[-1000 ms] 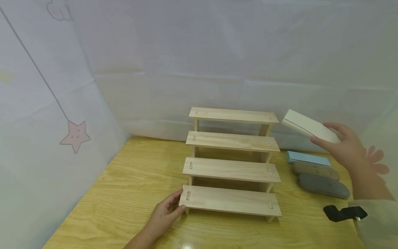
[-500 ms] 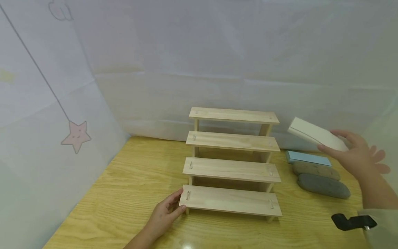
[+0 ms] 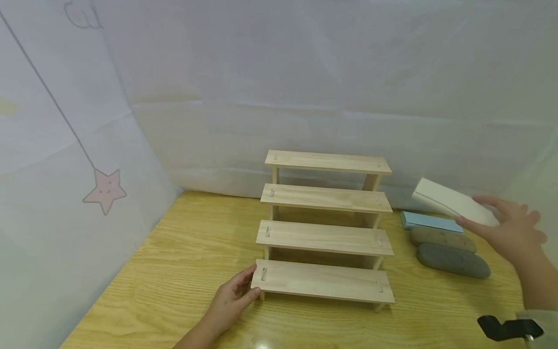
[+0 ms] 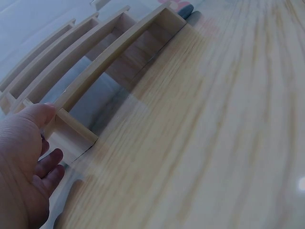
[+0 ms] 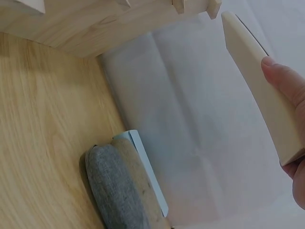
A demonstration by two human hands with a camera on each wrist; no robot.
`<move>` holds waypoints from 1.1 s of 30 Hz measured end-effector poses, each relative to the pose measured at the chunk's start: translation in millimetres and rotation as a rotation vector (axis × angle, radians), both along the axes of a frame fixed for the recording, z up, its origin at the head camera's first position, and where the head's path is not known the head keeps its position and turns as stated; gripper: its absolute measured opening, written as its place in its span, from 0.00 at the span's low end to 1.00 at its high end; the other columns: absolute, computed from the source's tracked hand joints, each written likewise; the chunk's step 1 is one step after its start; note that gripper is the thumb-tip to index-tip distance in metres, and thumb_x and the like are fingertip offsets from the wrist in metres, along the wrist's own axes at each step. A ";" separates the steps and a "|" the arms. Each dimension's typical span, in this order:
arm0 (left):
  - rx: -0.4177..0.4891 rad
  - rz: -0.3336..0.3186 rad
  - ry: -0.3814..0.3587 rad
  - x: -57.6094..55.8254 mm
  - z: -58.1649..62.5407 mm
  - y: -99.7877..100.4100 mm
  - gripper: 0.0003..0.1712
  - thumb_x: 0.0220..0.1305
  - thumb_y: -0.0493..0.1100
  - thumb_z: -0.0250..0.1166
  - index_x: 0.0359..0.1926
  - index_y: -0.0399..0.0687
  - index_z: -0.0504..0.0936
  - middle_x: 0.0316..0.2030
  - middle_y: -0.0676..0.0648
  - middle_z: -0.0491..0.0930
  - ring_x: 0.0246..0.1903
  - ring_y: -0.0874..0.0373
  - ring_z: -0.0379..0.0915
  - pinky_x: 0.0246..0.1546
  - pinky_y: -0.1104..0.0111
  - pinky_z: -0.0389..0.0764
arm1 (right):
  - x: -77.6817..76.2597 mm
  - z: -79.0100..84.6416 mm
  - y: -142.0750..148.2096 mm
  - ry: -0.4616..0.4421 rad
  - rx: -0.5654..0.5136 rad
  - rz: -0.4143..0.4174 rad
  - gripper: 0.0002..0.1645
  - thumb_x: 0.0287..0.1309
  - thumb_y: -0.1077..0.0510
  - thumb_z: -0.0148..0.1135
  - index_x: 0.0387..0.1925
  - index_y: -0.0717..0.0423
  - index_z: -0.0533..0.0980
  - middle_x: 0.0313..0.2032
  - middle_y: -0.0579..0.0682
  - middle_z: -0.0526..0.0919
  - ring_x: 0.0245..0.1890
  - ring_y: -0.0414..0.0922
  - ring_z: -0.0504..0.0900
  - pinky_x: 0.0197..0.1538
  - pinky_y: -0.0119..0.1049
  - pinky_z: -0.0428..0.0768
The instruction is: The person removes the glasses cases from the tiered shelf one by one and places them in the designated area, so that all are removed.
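In the head view my right hand point(image 3: 507, 230) holds a cream-white glasses case point(image 3: 453, 201) in the air, thumb along its near side and fingers behind. The right wrist view shows the same case point(image 5: 259, 90) tilted, with my thumb on its edge. A four-step wooden display stand point(image 3: 322, 281) stands in the middle of the table with bare steps. My left hand point(image 3: 226, 303) grips the left end of its lowest step, thumb at the front corner and forefinger at the back corner. In the left wrist view the other fingers curl beside the stand's end panel point(image 4: 71, 136).
Right of the stand lie a light blue case point(image 3: 431, 222), a brown case point(image 3: 442, 239) and a dark grey fabric case point(image 3: 453, 261), side by side. White sheeting point(image 3: 305, 97) hangs behind the wood-grain table point(image 3: 174, 271) and along its left side.
My right hand has moved right and down with the white glasses case, away from the stand and closer over the other cases. My left hand and the stand have stayed put.
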State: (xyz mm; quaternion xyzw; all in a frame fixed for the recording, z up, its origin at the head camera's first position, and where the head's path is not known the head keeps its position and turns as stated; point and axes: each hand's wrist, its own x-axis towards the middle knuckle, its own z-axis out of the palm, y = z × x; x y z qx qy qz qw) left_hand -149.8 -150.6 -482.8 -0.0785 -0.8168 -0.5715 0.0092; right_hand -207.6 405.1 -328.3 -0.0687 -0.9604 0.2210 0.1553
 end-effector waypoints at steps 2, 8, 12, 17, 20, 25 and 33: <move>0.002 -0.002 0.000 -0.2 -0.1 0.1 0.33 0.62 0.47 0.69 0.67 0.46 0.71 0.65 0.45 0.73 0.63 0.49 0.72 0.62 0.59 0.77 | 1.8 -3.7 1.6 0.016 -0.002 0.010 0.52 0.57 0.36 0.65 0.73 0.58 0.56 0.74 0.73 0.39 0.69 0.79 0.24 0.44 0.89 0.40; 0.003 -0.003 0.007 0.1 0.4 0.4 0.33 0.62 0.46 0.69 0.67 0.46 0.71 0.65 0.45 0.73 0.62 0.49 0.72 0.61 0.59 0.77 | 8.3 -16.9 8.4 0.073 -0.012 0.062 0.50 0.57 0.41 0.67 0.69 0.66 0.60 0.72 0.78 0.29 0.70 0.75 0.22 0.48 0.88 0.37; -0.003 -0.007 0.009 0.1 -0.7 -0.2 0.33 0.63 0.47 0.68 0.67 0.46 0.71 0.66 0.44 0.72 0.63 0.48 0.72 0.62 0.58 0.76 | 13.3 -27.3 12.5 0.104 -0.041 0.094 0.47 0.57 0.45 0.69 0.66 0.71 0.62 0.72 0.73 0.23 0.72 0.69 0.17 0.54 0.86 0.28; -0.006 -0.013 0.003 -0.2 -2.0 -1.3 0.33 0.63 0.48 0.68 0.67 0.47 0.71 0.66 0.44 0.71 0.64 0.47 0.71 0.63 0.56 0.75 | 20.0 -37.9 16.1 0.085 -0.112 0.095 0.46 0.58 0.47 0.69 0.68 0.69 0.61 0.75 0.67 0.30 0.71 0.76 0.28 0.56 0.85 0.43; -0.006 -0.010 0.004 -0.4 -1.9 -1.3 0.33 0.63 0.48 0.68 0.67 0.47 0.71 0.66 0.44 0.72 0.63 0.47 0.71 0.63 0.56 0.75 | 23.2 -43.5 18.6 0.087 -0.136 0.101 0.46 0.57 0.47 0.70 0.68 0.68 0.62 0.75 0.70 0.40 0.68 0.81 0.42 0.53 0.80 0.54; -0.006 -0.001 0.001 -0.4 -1.4 -1.0 0.33 0.62 0.47 0.69 0.67 0.48 0.71 0.66 0.45 0.72 0.63 0.47 0.72 0.63 0.58 0.75 | 28.0 -57.6 21.1 0.103 -0.156 0.110 0.45 0.56 0.49 0.71 0.65 0.70 0.64 0.74 0.71 0.46 0.72 0.75 0.43 0.60 0.77 0.53; -0.015 0.005 0.001 -0.2 -0.4 -0.5 0.33 0.62 0.47 0.69 0.67 0.48 0.72 0.66 0.45 0.72 0.63 0.48 0.72 0.63 0.61 0.76 | 36.9 -76.9 21.8 0.092 -0.141 0.046 0.43 0.52 0.49 0.75 0.63 0.68 0.68 0.69 0.69 0.62 0.59 0.62 0.64 0.45 0.46 0.67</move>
